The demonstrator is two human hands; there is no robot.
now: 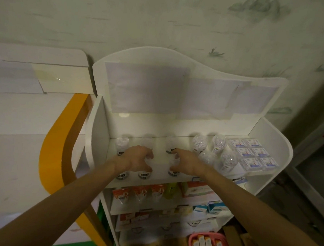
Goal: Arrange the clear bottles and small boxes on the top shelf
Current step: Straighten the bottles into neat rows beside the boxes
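Several clear bottles stand on the white top shelf (158, 157). My left hand (136, 159) is closed over the top of a front-row clear bottle (143, 175), with another bottle (121, 144) behind it at the left wall. My right hand (186, 164) grips a second front clear bottle (174, 172), and its forefinger reaches a back-row bottle (170, 144). More bottles (218, 143) crowd together to the right. A block of small white-and-blue boxes (252, 154) fills the shelf's right end.
Lower shelves hold red-orange packets (121, 193) and blue-white cartons (209, 208). A pink basket (208, 244) with boxes sits on the floor below. An orange-trimmed white unit (64, 137) stands close on the left. The shelf's side walls and paper-covered back panel (149, 88) enclose it.
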